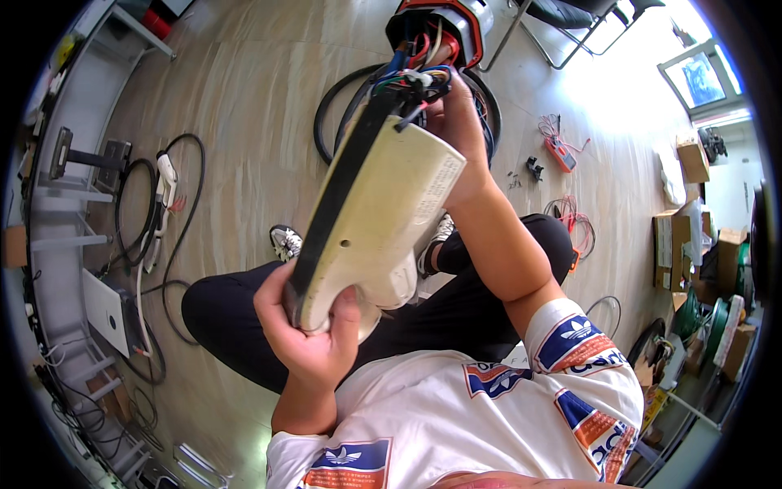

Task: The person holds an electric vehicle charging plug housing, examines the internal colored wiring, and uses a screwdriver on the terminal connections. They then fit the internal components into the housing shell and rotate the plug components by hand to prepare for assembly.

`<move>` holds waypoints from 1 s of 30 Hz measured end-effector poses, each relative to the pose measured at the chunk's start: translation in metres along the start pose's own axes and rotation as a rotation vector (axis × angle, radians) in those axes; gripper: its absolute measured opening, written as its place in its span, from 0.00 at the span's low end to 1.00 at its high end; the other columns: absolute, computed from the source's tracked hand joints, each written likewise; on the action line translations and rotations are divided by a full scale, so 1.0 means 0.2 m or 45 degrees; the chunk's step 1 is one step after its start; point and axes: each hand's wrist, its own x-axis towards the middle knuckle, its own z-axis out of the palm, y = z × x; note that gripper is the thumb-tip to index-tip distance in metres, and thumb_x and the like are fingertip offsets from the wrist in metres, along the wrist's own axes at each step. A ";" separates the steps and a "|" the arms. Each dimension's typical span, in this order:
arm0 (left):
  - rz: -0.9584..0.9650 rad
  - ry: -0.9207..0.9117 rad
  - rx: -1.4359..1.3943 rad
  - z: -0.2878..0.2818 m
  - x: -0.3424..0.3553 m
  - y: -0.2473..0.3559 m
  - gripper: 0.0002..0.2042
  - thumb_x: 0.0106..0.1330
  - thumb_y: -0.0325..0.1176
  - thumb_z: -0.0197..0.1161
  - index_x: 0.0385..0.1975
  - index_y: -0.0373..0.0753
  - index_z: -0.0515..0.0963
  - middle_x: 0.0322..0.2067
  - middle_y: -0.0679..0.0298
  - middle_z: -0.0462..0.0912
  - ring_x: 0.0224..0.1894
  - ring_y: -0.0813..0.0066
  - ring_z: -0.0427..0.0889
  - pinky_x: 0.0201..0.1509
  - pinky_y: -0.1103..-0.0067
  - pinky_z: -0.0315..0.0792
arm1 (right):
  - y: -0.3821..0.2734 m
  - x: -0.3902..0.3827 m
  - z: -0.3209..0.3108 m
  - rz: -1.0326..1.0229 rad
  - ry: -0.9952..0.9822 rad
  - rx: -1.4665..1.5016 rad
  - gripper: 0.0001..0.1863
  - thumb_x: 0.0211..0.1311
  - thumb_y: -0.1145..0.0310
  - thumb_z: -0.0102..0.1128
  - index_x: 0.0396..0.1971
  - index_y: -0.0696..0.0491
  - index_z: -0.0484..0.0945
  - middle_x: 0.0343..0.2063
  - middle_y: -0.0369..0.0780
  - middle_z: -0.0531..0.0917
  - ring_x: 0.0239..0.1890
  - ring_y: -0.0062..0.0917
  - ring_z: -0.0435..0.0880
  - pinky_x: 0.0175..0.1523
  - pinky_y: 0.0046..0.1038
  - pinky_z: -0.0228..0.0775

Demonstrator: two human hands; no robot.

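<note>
A cream charging gun housing [375,216] with a black strip along its side is held at a slant in front of me. My left hand [314,330] wraps round the narrow, curved lower end. Out of the upper end comes a bundle of coloured wires [415,81] bound with ties. The wires run into a round connector head [456,28], grey and black with a red seal. My right hand [460,134] is closed round the wires between housing and head; some of its fingers are hidden behind the housing.
Behind the gun lies a coiled black cable [330,106]. Right of it are a red multimeter [560,153], a small black part [533,169] and tiny screws. A white charging gun [165,179] with cable and a white box [107,310] are at left; cardboard boxes [672,248] at right.
</note>
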 end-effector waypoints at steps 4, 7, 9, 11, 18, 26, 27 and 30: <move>0.059 0.057 0.079 0.00 0.06 -0.05 0.27 0.60 0.33 0.74 0.53 0.29 0.68 0.45 0.55 0.75 0.45 0.67 0.78 0.53 0.73 0.71 | 0.01 -0.01 0.01 -0.145 0.112 -0.278 0.26 0.78 0.46 0.39 0.52 0.52 0.77 0.46 0.39 0.84 0.47 0.27 0.83 0.55 0.32 0.76; 0.052 0.050 0.091 0.00 0.04 -0.05 0.29 0.60 0.31 0.72 0.57 0.28 0.66 0.46 0.57 0.76 0.46 0.71 0.77 0.53 0.76 0.71 | 0.01 -0.03 0.03 -0.201 0.263 -0.432 0.26 0.78 0.46 0.39 0.54 0.53 0.76 0.47 0.39 0.83 0.48 0.27 0.83 0.56 0.31 0.75; 0.042 0.073 0.098 0.01 0.02 -0.04 0.28 0.59 0.30 0.70 0.57 0.28 0.66 0.46 0.57 0.76 0.46 0.71 0.77 0.52 0.76 0.71 | 0.03 -0.04 0.02 -0.257 0.288 -0.558 0.27 0.78 0.46 0.39 0.54 0.53 0.76 0.47 0.40 0.83 0.48 0.26 0.83 0.55 0.31 0.75; 0.056 0.080 0.116 0.02 0.00 -0.02 0.28 0.59 0.30 0.71 0.57 0.28 0.66 0.46 0.57 0.76 0.46 0.72 0.77 0.52 0.77 0.72 | 0.02 -0.05 0.03 -0.181 0.338 -0.436 0.28 0.77 0.45 0.40 0.54 0.54 0.75 0.46 0.40 0.84 0.47 0.26 0.83 0.55 0.31 0.75; 0.091 0.080 0.124 0.04 -0.01 -0.01 0.27 0.60 0.29 0.70 0.57 0.28 0.65 0.45 0.58 0.76 0.43 0.75 0.77 0.47 0.80 0.72 | 0.01 -0.06 0.07 -0.167 0.410 -0.489 0.29 0.76 0.42 0.39 0.55 0.53 0.75 0.47 0.41 0.83 0.47 0.26 0.82 0.57 0.32 0.73; -0.099 0.122 0.003 -0.01 0.04 -0.11 0.26 0.60 0.30 0.71 0.55 0.29 0.67 0.41 0.59 0.78 0.41 0.74 0.77 0.48 0.80 0.71 | 0.05 -0.05 0.09 -0.261 0.316 -0.551 0.31 0.74 0.38 0.42 0.56 0.51 0.73 0.49 0.41 0.81 0.50 0.26 0.80 0.60 0.33 0.70; -0.100 0.128 0.011 -0.03 0.04 -0.16 0.25 0.60 0.28 0.70 0.55 0.29 0.67 0.41 0.59 0.78 0.40 0.75 0.78 0.46 0.80 0.72 | 0.06 -0.05 0.11 -0.267 0.312 -0.545 0.31 0.74 0.38 0.42 0.56 0.51 0.72 0.49 0.41 0.81 0.50 0.26 0.80 0.60 0.33 0.70; -0.149 0.121 -0.036 -0.04 0.07 -0.17 0.25 0.60 0.24 0.69 0.56 0.30 0.67 0.40 0.60 0.78 0.35 0.77 0.79 0.40 0.82 0.73 | 0.08 -0.07 0.14 -0.252 0.312 -0.487 0.31 0.74 0.38 0.42 0.57 0.51 0.71 0.50 0.41 0.80 0.51 0.27 0.79 0.60 0.33 0.70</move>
